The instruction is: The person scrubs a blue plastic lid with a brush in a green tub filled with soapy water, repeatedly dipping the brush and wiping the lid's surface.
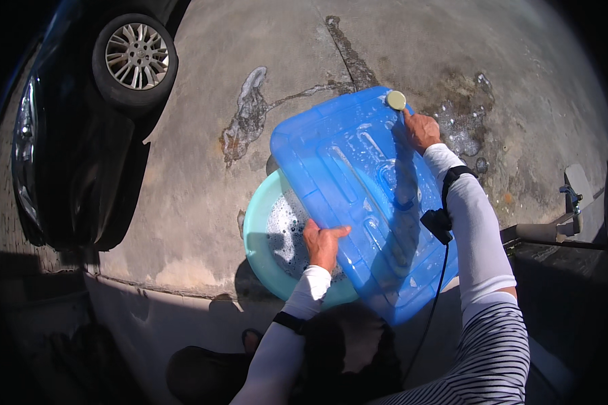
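A large translucent blue plastic lid or bin (329, 167), wet with suds, is tilted over a mint-green basin (257, 253). Soapy water (286, 233) with bubbles shows in the basin. My left hand (324, 244) grips the near left edge of the blue plastic, thumb on top and fingers hidden beneath. Around its far right edge is my right hand (422, 130), close to a round cream-coloured piece (396, 100) at the corner. Both forearms wear white sleeves with black straps. A black device with a cable (437, 223) hangs from the right one.
A dark car with a silver-spoked wheel (138, 56) stands at the left. Wet patches and suds (461, 126) mark the concrete ground (202, 202). A tap (572, 197) and a pipe (537, 232) are at the right. A low concrete ledge runs in front of me.
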{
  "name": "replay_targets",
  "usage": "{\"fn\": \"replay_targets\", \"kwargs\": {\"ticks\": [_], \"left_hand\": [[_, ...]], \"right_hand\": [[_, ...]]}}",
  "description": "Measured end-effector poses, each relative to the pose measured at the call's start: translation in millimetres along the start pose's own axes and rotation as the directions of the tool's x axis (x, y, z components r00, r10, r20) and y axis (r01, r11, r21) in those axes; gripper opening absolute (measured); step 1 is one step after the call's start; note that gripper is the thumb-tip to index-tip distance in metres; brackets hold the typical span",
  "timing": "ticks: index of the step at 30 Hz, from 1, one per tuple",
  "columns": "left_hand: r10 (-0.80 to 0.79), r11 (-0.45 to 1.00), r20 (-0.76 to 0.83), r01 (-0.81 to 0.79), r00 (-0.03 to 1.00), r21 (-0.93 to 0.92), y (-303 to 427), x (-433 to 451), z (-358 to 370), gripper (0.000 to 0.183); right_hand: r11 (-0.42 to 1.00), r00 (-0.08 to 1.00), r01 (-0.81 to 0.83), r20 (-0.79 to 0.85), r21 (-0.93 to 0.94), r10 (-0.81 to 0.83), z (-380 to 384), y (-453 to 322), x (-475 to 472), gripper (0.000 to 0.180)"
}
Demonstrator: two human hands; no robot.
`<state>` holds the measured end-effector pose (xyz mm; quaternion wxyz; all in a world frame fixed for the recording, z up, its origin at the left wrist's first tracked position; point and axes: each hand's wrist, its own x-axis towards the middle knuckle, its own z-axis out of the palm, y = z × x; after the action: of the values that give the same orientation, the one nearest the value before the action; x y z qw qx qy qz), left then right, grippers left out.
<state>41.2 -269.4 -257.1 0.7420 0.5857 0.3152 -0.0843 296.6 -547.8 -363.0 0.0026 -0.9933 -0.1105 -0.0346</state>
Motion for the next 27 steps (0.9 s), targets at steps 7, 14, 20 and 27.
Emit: {"fn": "replay_targets", "kwargs": {"ticks": [7,14,20,27], "left_hand": [[0.083,0.989,-0.097,-0.094,0.992,-0.118,-12,8,-4,0.048],[0.091,0.981,-0.070,-0.101,0.993,-0.166,-6,7,14,0.057],[0.075,0.972,-0.121,-0.099,0.990,-0.213,-12,15,8,0.049],[0.093,0.973,0.037,-0.083,0.995,-0.213,-18,10,-5,0.053]], "right_hand": [[1.000,0.949,0.007,0.315,0.017,-0.012,-51,44,-179,0.059],[0.895,0.911,-0.274,0.393,0.352,0.124,-108,73,-367,0.040],[0.833,0.989,-0.117,0.141,0.540,0.047,-129,-32,-431,0.048],[0.932,0.999,-0.037,0.042,0.361,0.024,-161,-98,-439,0.051]]}}
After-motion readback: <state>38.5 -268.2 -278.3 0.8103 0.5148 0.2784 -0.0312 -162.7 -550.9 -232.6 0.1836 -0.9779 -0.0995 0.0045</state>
